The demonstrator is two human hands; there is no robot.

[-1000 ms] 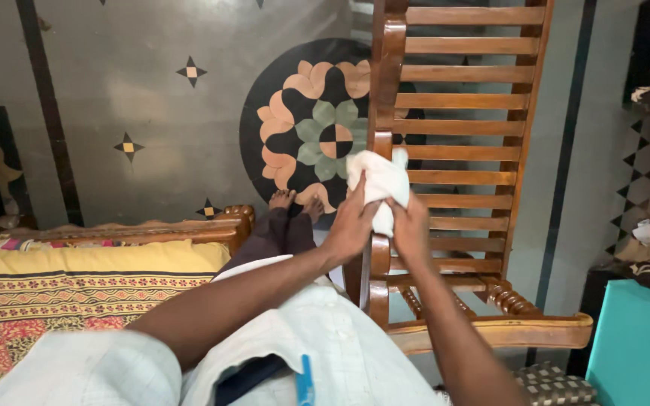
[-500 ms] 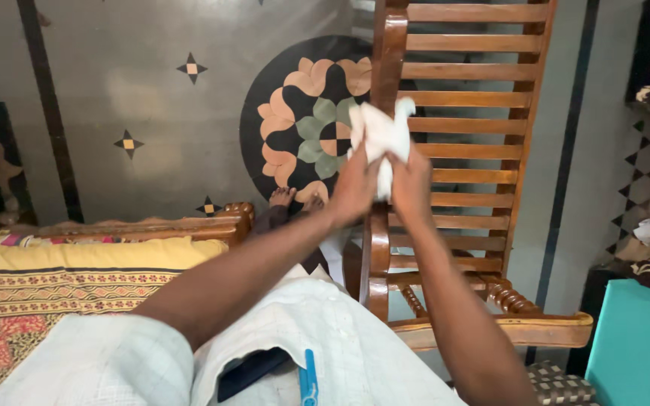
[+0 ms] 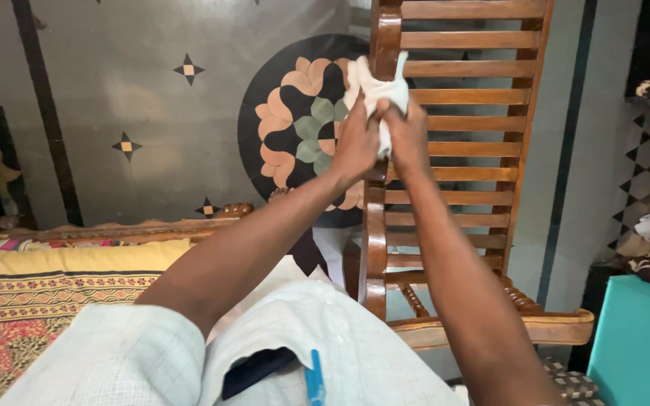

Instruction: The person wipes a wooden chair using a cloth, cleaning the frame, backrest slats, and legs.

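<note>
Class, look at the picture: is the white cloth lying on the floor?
No, both hands, left hand and right hand, press the white cloth against the wooden chair.

A round floral inlay (image 3: 295, 128) marks the grey stone floor (image 3: 137, 113) at twelve o'clock; a yellow patterned bedspread (image 3: 47, 293) lies at eight, a turquoise cushion (image 3: 641, 346) at four.

You wear a pale, off-white shirt (image 3: 325, 338) with a fine grid of thin lines, filling the lower middle of the frame. Its short sleeve (image 3: 107, 353) ends above your left elbow at the lower left, so both forearms are bare. A dark chest pocket (image 3: 253, 372) sits at the bottom centre, with a bright blue pen (image 3: 314, 380) clipped beside it. Your left hand (image 3: 356, 143) and right hand (image 3: 408, 135), in the upper middle, carry no gloves; no rings or watch show.
</note>
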